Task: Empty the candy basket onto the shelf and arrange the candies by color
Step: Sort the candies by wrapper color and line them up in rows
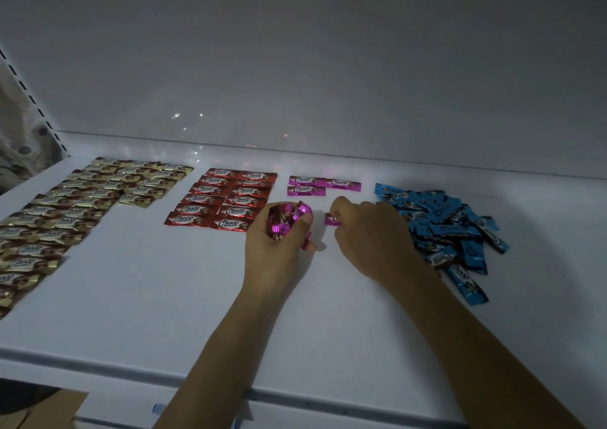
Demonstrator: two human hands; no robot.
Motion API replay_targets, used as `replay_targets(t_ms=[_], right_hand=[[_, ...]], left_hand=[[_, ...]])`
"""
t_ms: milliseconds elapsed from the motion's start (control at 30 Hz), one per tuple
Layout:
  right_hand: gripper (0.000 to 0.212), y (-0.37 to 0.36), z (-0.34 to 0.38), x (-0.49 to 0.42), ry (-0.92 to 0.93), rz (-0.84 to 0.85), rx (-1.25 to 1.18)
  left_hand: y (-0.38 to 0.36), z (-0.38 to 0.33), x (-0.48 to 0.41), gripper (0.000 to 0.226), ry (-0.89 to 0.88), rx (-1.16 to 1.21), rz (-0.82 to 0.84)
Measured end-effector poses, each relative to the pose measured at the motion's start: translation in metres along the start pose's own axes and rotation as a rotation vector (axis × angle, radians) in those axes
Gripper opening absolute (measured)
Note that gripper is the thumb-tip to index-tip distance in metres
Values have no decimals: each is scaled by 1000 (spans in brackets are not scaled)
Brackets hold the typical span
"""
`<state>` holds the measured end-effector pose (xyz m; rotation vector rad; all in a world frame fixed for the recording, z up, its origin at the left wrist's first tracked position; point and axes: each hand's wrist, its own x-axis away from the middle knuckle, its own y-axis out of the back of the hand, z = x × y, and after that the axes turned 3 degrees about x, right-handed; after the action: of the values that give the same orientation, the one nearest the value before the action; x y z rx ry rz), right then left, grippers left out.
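On the white shelf (164, 297) lie candies sorted by colour. Gold candies (85, 198) fill rows at the left, red candies (226, 200) form two columns in the middle, and three pink candies (323, 185) lie flat beyond my hands. A loose heap of blue candies (450, 228) sits at the right. My left hand (279, 244) grips a bunch of pink candies (289, 221). My right hand (371, 234) pinches a single pink candy (331, 220) just above the shelf, below the flat pink ones. No basket is in view.
The shelf's white back wall (328, 67) rises behind the candies. A slotted upright (36, 106) runs along the left. The shelf's front edge (295, 392) lies near my forearms, with brown cardboard (42, 409) below at the bottom left.
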<state>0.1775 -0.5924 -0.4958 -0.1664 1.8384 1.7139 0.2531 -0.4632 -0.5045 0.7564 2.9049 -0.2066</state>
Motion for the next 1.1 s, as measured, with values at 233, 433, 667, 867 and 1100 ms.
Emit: replay_targets(t_ms=[233,433,667,867,1100], right_hand=[[37,-18,-15,-11,-87,135,8],[43,-30,-19,-24,-107,146,-70],[40,-29,-16,-31,-99,146,-71],[33,-34,-10,-42,22,6,-57],[73,-39,9,-60,62,454,0]], left_hand=[[-1,2,-3,7,-5,-23,11],[-3,-3,-2,12,1,38,19],[-2,-2,-3,10,2,36,27],[-3,-3,-3,10,-5,34,19],[-2,0,-4,16,-46,38,-3]])
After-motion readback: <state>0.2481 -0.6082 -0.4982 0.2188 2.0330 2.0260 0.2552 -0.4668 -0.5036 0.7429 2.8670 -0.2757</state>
